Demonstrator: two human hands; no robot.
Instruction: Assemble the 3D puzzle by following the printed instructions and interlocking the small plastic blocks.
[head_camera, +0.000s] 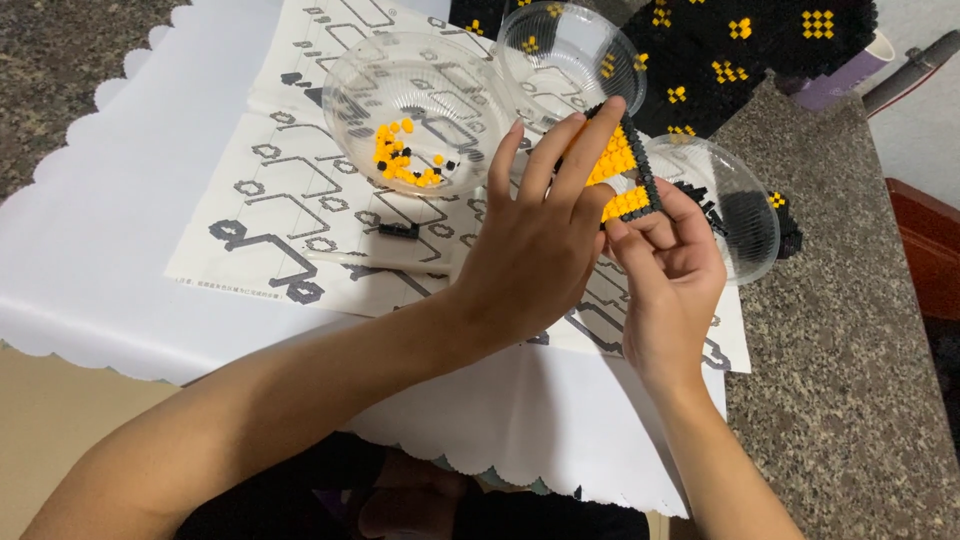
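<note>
On the white paper: label lines follow.

Surface: speckled granite counter (840, 400) with a scallop-edged white paper cover (110, 250) over its left part.

Sheet: printed diagram sheet (280, 200) with grey and black outline shapes, lying on the white paper, under the bowls and both hands.

Held piece: flat bead panel (622, 165), yellow beads with a black bead border, tilted up, held above the sheet between the 2 hands, just in front of the right-hand bowl.

Left hand: left hand (530, 250) back toward camera, fingers stretched long and close together, fingertips laid against the panel's upper edge and face; thumb hidden, so full clamp cannot be told.

Right hand: right hand (672, 270) below and right of the panel, fingers curled, thumb and fingertips pinched on the panel's lower black edge.

Bowl 1: clear plastic bowl (350, 95) left of the hands, holds loose yellow beads (395, 155) plus a few black ones.

Bowl 2: second clear bowl (600, 40) behind the panel, touching or overlapping bowl 1's rim.

Bowl 3: third clear bowl (745, 225) right of the hands, dark beads inside, partly hidden by the right hand.

Loose bits: small black bead strip (398, 230) on the sheet near bowl 1; thin white stick (370, 262) just below it.

Back: large black bead construction with yellow squares (760, 40) at top, beside a purple cup (850, 75).
</note>
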